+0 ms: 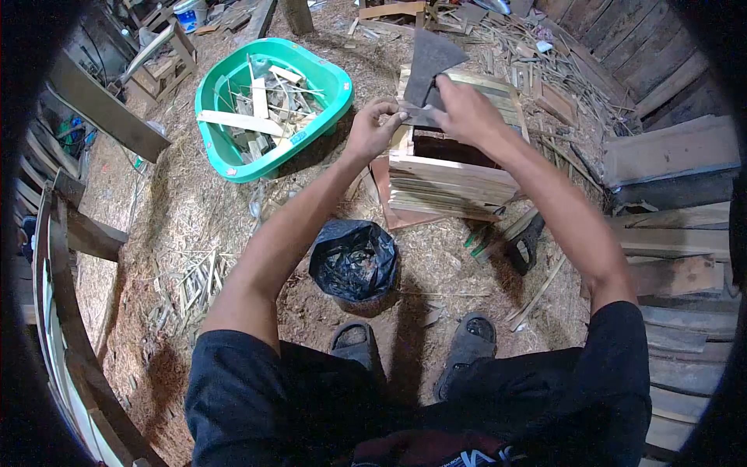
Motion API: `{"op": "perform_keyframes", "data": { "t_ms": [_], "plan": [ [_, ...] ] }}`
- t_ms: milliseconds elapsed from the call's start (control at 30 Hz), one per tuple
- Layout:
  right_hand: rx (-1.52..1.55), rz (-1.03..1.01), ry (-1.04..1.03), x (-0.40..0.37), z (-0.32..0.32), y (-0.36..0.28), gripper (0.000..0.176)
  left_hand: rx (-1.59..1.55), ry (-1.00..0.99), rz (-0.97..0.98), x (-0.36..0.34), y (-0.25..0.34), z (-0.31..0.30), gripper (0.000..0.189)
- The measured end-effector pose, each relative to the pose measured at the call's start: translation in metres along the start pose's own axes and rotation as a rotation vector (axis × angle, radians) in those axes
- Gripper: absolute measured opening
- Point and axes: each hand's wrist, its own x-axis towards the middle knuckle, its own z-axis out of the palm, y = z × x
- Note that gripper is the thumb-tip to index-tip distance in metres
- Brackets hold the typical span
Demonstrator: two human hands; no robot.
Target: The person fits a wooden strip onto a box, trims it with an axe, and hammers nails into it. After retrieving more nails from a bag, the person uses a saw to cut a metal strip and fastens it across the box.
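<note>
Both my hands meet above the near left corner of a slatted wooden box [459, 173]. In my right hand [469, 110] is a dark grey, flat, flared piece [433, 61], wide at its far end and narrow near my fingers; its kind I cannot make out. My left hand [375, 128] pinches a thin greyish strip [412, 114] that reaches across to my right fingers. Pale slats form the box's near side, and its inside looks dark under my right wrist.
To the left stands a green tub [208, 124] of wood scraps. A bin lined with black plastic [323, 268] sits before my feet. Right of it lies a black-handled tool [524, 251]. Planks [673, 159] are stacked at the right; shavings and offcuts cover the floor.
</note>
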Motion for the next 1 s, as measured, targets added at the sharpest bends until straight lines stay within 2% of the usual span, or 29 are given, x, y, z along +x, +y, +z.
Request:
{"op": "perform_keyframes", "data": {
  "t_ms": [33,133,267,367,467,633,733,833,1000],
  "plan": [
    [-0.004,0.028,0.004,-0.001,-0.002,0.0,0.037,-0.049,0.029,0.005,0.0,-0.004,0.002,0.017],
    [0.03,0.094,0.028,-0.003,-0.012,-0.003,0.035,-0.383,0.04,-0.334,-0.006,0.001,0.002,0.019],
    [0.12,0.083,0.1,-0.004,0.01,0.012,0.042,-0.313,0.243,-0.435,0.003,0.022,0.012,0.034],
    [0.116,0.067,0.134,-0.004,0.018,0.017,0.043,-0.233,0.166,-0.604,0.014,-0.033,0.016,0.034],
    [0.112,0.069,0.153,-0.004,0.016,0.017,0.044,-0.55,-0.038,-0.68,0.005,-0.002,0.009,0.036],
    [0.135,0.097,0.164,0.004,-0.009,0.001,0.043,-0.275,-0.052,-0.616,0.002,0.014,0.005,0.039],
    [0.079,0.094,0.097,0.0,0.002,-0.005,0.041,-0.238,-0.062,-0.608,0.003,0.021,0.002,0.039],
    [-0.051,0.007,-0.051,-0.005,0.003,-0.01,0.04,-0.244,-0.078,-0.605,0.005,0.02,0.001,0.039],
    [0.094,0.055,0.129,0.006,-0.007,-0.008,0.04,-0.166,-0.08,-0.62,0.008,0.01,-0.002,0.038]
  ]
}}
